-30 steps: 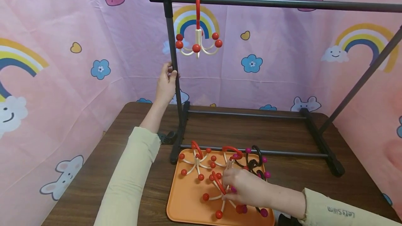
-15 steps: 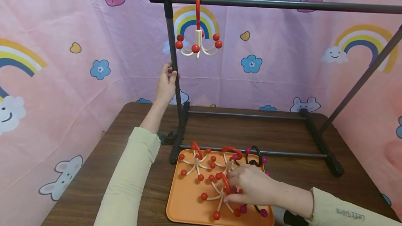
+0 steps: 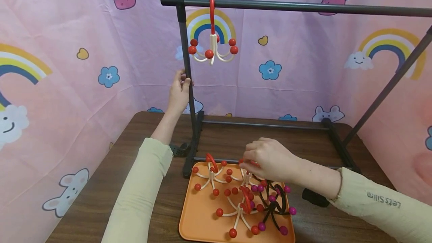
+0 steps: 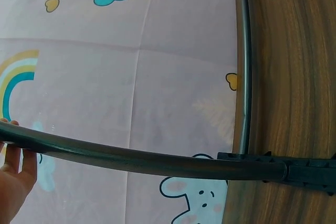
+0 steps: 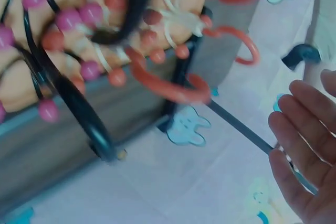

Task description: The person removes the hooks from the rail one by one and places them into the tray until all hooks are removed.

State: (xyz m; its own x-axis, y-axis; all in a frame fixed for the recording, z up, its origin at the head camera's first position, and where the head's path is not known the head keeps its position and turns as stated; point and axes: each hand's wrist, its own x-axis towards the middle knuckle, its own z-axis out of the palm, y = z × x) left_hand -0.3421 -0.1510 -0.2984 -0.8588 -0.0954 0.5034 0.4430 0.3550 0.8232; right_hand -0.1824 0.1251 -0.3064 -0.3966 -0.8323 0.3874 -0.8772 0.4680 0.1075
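My left hand (image 3: 179, 93) grips the left upright pole (image 3: 190, 104) of a dark metal rack, thumb on the near side. Above it, a white multi-arm hanging hook (image 3: 212, 48) with red balls hangs by its red hook from the rack's top bar (image 3: 270, 5). My right hand (image 3: 270, 158) is over the tray's back edge, hiding part of a red-and-white hanging hook (image 3: 247, 178). The right wrist view shows its fingers (image 5: 302, 135) loosely extended, holding nothing. Two more red-and-white hooks (image 3: 212, 175) and several black ones with magenta balls (image 3: 272, 207) lie on the orange tray (image 3: 197, 222).
The tray sits on a dark wooden table (image 3: 152, 198), close in front of the rack's lower front bar (image 3: 216, 159). A black object (image 3: 315, 197) lies right of the tray. A patterned pink curtain (image 3: 293, 93) surrounds the table.
My right hand has lifted from beside the front red-and-white hook and moved back, uncovering the black hooks. That front hook shifted slightly and its red hook turned. My left hand stays on the pole.
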